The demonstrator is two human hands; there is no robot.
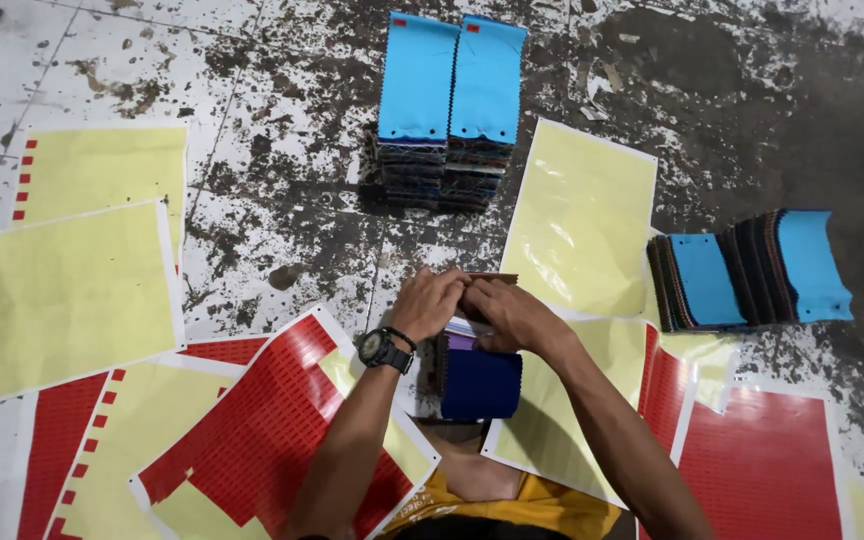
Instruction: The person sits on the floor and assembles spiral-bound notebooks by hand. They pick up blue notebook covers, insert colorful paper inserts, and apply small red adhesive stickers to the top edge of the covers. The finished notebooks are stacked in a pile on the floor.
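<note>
My left hand [426, 302] and my right hand [508, 312] meet at the far end of a stack of fabric swatches [479, 380] with a dark blue piece on top. Both hands grip the stack's upper edge, fingers curled over it. A black watch sits on my left wrist. Two tall stacks of swatches with light blue tops [450, 85] stand side by side on the floor ahead. A further pile of blue-topped swatches [747, 270] lies fanned out to the right.
Yellow backing sheets [577, 215] and red sticker sheets [272, 420] lie scattered over the stained tile floor [282, 170] around me. More yellow sheets [57, 290] cover the left side. A red sheet [762, 465] lies at lower right.
</note>
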